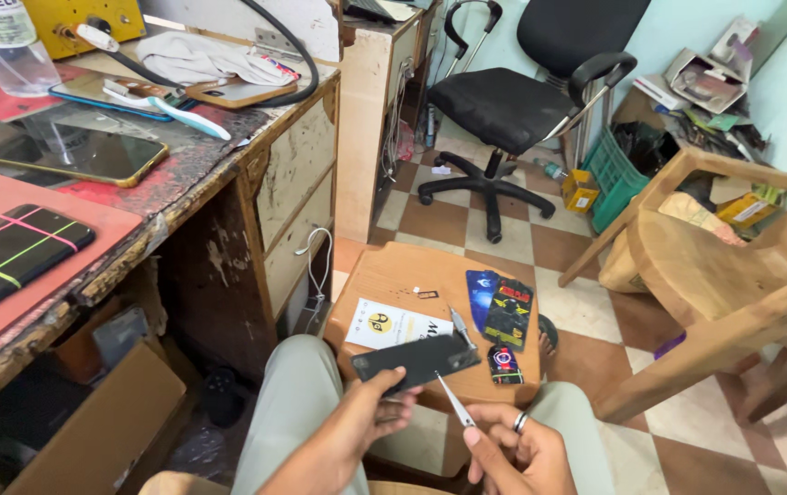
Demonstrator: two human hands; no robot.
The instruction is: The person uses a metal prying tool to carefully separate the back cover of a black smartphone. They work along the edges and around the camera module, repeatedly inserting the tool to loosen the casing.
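Our arms: bare to the edge of view, no sleeves showing | our hands: left hand bare, without rings or watch; right hand wears one silver-and-dark band ring on a finger | our legs: pale grey-green trousers, plain fabric, no visible pattern, on both thighs

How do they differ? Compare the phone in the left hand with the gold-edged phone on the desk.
The dark phone is held tilted in the left hand above the small wooden stool; the gold-edged phone lies flat on the desk, untouched. The dark phone looks matte, the gold-edged phone glossy and reflective. Both are slim dark rectangles.
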